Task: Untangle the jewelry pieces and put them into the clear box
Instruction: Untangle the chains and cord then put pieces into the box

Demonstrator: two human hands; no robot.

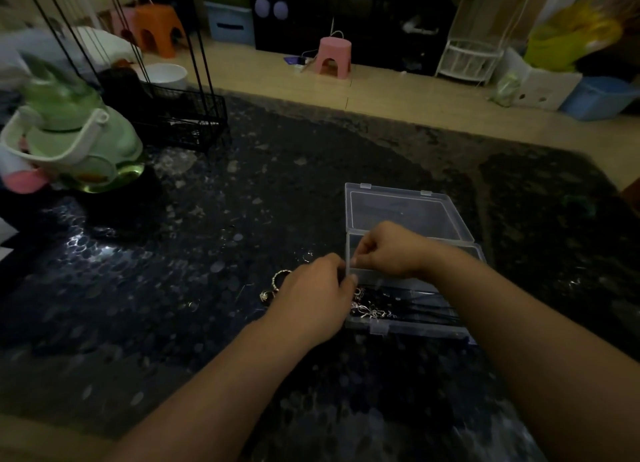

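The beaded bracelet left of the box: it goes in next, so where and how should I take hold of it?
Pinch the far arc of the beaded bracelet, coming from above and the left. It seems to lie flat on the dark table, so only its rim offers a hold, and the left hand covers its near right side. What lies under that hand cannot be told, so lift slowly.

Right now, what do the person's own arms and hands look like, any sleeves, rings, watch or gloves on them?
Both forearms are bare as far as the frame shows, with no sleeve in view. The left hand and right hand wear no gloves. No watch or bracelet shows at either wrist. The lighting is dim and the fingers are bunched together, so rings on them cannot be ruled out.
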